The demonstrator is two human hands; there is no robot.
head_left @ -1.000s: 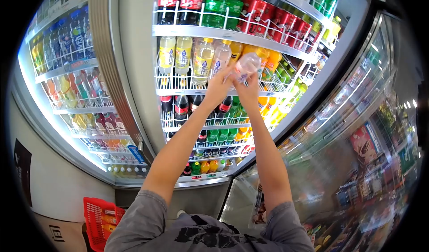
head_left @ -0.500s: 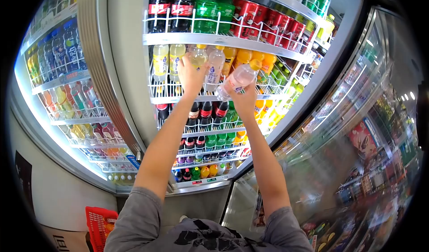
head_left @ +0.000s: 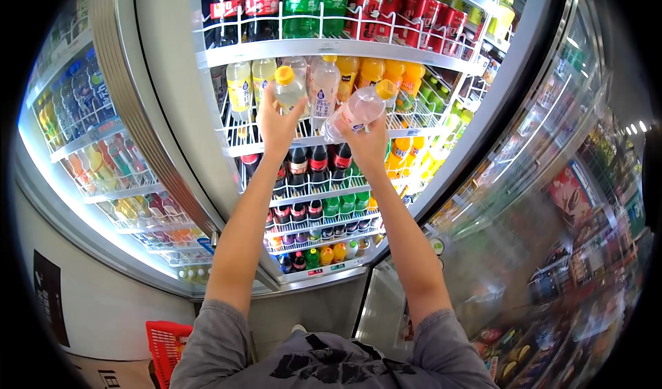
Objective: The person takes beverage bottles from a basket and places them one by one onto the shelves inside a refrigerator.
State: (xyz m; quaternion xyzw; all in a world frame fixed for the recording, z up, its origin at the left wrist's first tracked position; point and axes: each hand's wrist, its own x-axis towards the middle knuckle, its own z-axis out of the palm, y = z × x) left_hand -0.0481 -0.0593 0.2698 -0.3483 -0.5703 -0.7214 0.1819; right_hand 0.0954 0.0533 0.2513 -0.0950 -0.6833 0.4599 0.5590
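My left hand [head_left: 278, 128] is closed round a pale yellow drink bottle [head_left: 289, 91] with a yellow cap, tilted toward me in front of the shelf. A pink-labelled clear drink bottle [head_left: 360, 109], also yellow-capped, leans to the right in my right hand [head_left: 370, 141], its base pointing lower left. Between the two hands a white-labelled clear bottle [head_left: 324, 89] stands upright on the wire shelf [head_left: 238, 130]. Left of my left hand are yellow-labelled bottles [head_left: 239, 91]. Behind the pink-labelled bottle stand orange drink bottles [head_left: 371, 70].
Overhead, a shelf rail [head_left: 331, 48] fronts dark cola bottles [head_left: 262, 10], green bottles [head_left: 301, 8] and red cans [head_left: 365, 8]. Lower shelves hold more bottles. An open glass door [head_left: 483, 265] spans the right side. A red basket [head_left: 164, 351] is at lower left.
My left hand has drawn the pale yellow bottle out from the row and tipped it toward me. My right hand still holds the pink-labelled bottle, shifted slightly left. The view has moved a little.
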